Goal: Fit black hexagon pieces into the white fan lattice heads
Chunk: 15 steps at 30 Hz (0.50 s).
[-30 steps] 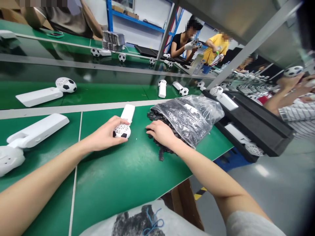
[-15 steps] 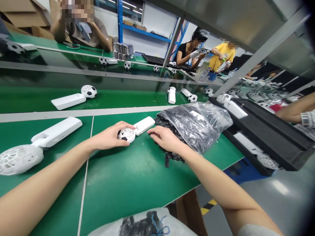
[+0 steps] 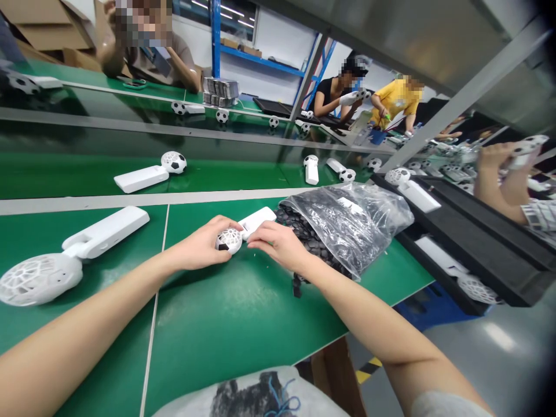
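My left hand (image 3: 200, 247) is closed round the ball-shaped head of a small white handheld fan (image 3: 230, 240), whose open lattice and black football patches show between thumb and fingers. The fan's flat white handle lies on the green table, pointing away to the right. Close to the fan's neck, my right hand (image 3: 278, 242) has its thumb and fingertips pinched together; whatever is between them is too small to make out. Just beyond the right hand, black pieces (image 3: 319, 248) spill from the mouth of a clear plastic bag (image 3: 365, 217).
A larger-looking white fan (image 3: 104, 231) lies at the left. Another football fan (image 3: 143, 178) rests on the green belt beyond the pale rail (image 3: 87, 202). Black trays (image 3: 482, 231) holding fans stand at the right edge. Co-workers sit across the line; another person's arms reach in at right.
My right hand has moved left from beside the black pieces to the fan's neck, its fingers now pinched. My left hand stays on the fan. The belt fan has shifted right.
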Each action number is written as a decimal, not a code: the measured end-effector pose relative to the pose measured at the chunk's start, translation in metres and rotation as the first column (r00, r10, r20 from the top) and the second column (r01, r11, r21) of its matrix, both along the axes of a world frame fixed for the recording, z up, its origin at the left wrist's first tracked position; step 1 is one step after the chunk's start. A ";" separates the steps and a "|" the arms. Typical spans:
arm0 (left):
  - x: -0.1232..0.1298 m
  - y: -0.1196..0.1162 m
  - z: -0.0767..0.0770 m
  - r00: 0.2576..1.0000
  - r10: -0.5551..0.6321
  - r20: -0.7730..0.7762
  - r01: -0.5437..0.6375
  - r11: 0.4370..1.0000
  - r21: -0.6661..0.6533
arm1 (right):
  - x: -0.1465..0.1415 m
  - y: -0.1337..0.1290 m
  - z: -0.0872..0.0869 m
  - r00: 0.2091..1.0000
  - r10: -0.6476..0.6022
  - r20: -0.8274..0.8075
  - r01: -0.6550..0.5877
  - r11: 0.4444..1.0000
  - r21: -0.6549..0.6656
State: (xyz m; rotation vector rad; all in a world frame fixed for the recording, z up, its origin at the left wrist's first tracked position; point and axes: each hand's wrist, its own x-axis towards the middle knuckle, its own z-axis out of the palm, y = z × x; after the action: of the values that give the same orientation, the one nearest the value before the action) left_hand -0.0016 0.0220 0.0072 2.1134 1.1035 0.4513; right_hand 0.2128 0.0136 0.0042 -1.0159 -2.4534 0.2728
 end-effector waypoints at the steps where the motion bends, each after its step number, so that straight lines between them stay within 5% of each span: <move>1: 0.000 0.000 -0.001 1.000 0.011 0.002 -0.011 1.000 0.005 | -0.002 0.001 0.000 0.999 0.028 -0.021 -0.028 0.999 -0.034; 7: 0.004 -0.002 -0.007 0.997 0.048 0.056 -0.052 0.997 0.064 | -0.013 0.012 -0.005 0.984 0.156 -0.081 -0.164 0.982 -0.091; 15: 0.013 -0.008 -0.012 0.983 0.143 0.116 -0.159 0.978 0.137 | -0.015 0.021 -0.014 0.954 0.116 -0.277 -0.182 0.957 -0.226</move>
State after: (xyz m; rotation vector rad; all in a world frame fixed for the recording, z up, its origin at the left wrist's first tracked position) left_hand 0.0112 0.0140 -0.0047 2.1112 1.2065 0.7278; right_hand 0.1977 0.0343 -0.0094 -0.8285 -2.2937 0.7348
